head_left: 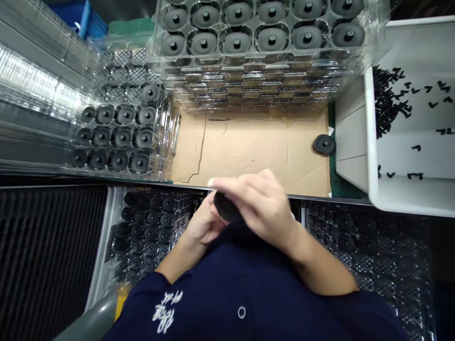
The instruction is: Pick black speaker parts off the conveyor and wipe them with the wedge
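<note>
Close to my body, at the table's front edge, a black disc-shaped part (226,208) is held between my two hands. My left hand (205,222) is closed around its left side from below. Over its upper right side bends my right hand (265,206), with fingers together against the part; it is slightly blurred, and its fingertips are partly hidden. Another black disc-shaped part (324,144), with a small central stem, lies alone on the right of the cardboard sheet (245,147).
Stacked clear trays (249,59) of similar discs stand at the back; another tray (156,151) of discs sits on the left. A white bin (371,156) on the right holds many small black pieces (384,102). More trays (149,213) lie below the table edge.
</note>
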Demonstrator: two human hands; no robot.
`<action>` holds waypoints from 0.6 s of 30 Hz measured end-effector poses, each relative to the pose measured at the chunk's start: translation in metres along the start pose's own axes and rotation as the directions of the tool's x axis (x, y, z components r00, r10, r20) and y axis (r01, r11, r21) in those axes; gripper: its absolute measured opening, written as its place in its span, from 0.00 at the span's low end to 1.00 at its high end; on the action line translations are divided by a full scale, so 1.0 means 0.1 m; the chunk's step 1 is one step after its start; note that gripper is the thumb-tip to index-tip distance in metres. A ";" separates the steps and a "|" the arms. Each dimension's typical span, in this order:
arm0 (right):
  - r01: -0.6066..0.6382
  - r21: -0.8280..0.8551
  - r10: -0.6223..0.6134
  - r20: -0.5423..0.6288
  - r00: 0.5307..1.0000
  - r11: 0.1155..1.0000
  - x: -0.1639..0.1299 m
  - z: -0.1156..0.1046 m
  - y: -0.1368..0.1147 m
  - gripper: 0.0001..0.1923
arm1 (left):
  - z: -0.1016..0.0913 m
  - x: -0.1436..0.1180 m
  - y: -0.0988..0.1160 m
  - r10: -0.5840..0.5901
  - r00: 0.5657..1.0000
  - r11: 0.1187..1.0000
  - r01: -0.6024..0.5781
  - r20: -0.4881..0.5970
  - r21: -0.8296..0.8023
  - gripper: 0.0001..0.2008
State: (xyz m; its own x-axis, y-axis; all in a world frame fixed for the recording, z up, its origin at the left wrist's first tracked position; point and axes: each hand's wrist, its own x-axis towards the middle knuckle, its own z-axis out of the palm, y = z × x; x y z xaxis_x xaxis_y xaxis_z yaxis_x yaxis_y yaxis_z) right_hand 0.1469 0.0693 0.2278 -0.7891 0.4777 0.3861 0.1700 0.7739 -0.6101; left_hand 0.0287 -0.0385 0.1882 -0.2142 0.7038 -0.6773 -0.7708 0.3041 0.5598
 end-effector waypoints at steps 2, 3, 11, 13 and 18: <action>-0.135 -0.126 0.143 0.055 0.988 0.983 0.00 -0.01 0.05 0.14 | 0.01 0.01 0.02 0.069 0.996 0.997 -0.068 0.050 -0.025 0.39; -0.169 -0.192 0.184 0.063 0.981 0.967 0.00 0.00 0.08 0.14 | 0.02 0.01 0.03 0.107 0.991 0.994 -0.104 0.076 -0.040 0.38; -0.443 0.277 0.459 0.007 0.889 0.853 -0.23 0.30 0.49 0.14 | 0.04 0.04 0.09 0.137 0.978 0.986 -0.119 0.156 -0.120 0.35; -0.568 0.369 0.591 0.061 0.805 0.736 -0.41 0.33 0.59 0.15 | 0.02 0.03 0.09 0.138 0.972 0.982 -0.109 0.190 -0.153 0.34; -0.753 0.412 0.737 0.238 0.633 0.514 -0.80 0.44 0.77 0.18 | -0.01 0.02 0.09 0.180 0.953 0.969 -0.130 0.242 -0.209 0.30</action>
State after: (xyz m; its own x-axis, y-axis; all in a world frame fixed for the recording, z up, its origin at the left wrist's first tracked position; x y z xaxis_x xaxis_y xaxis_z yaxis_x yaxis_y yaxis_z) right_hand 0.1976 0.0723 0.1194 -0.5146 0.7736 -0.3696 0.4381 -0.1333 -0.8890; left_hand 0.0213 -0.0351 0.1918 -0.1978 0.8813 -0.4291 -0.8444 0.0692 0.5312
